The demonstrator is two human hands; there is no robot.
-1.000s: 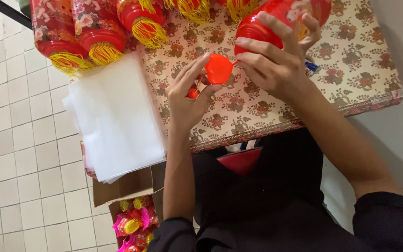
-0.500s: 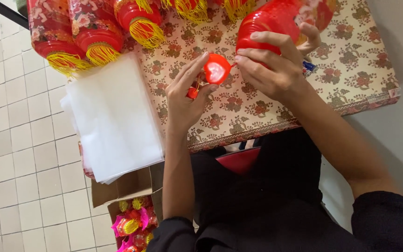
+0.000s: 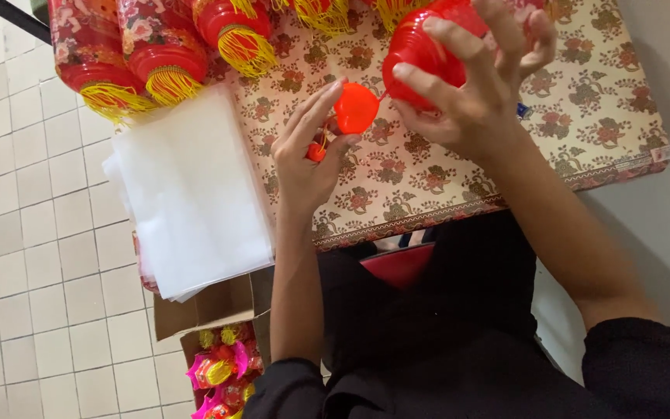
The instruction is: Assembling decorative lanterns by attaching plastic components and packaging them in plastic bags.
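The right hand [image 3: 474, 93] is curled around a red plastic lantern body [image 3: 428, 54], fingers spread over its ribbed side and gripping it above the counter [image 3: 583, 116]; the left hand [image 3: 312, 147] pinches a small round red cap [image 3: 357, 109] between thumb and fingertips, its other fingers half open, and a smaller red piece [image 3: 316, 151] is tucked against its palm; the cap sits just beside the lantern body's lower rim, nearly touching it.

Against the frame half a second ago, the cap has turned so that its plain orange-red face shows rather than the pale-edged hollow side, and the right hand has lifted the lantern body a little higher and closer to the top edge of the view; the left hand remains in much the same place.

The counter wears a floral cloth in cream and red; along its far edge stand several finished red lanterns [image 3: 157, 62] with yellow tassel fringes; to the left lies a stack of white sheets [image 3: 188, 194], hanging partly over the counter's edge above the tiled floor [image 3: 25, 256]; below it an open cardboard box [image 3: 211, 310] holds a jumble of pink, yellow and red ornaments [image 3: 222, 372].
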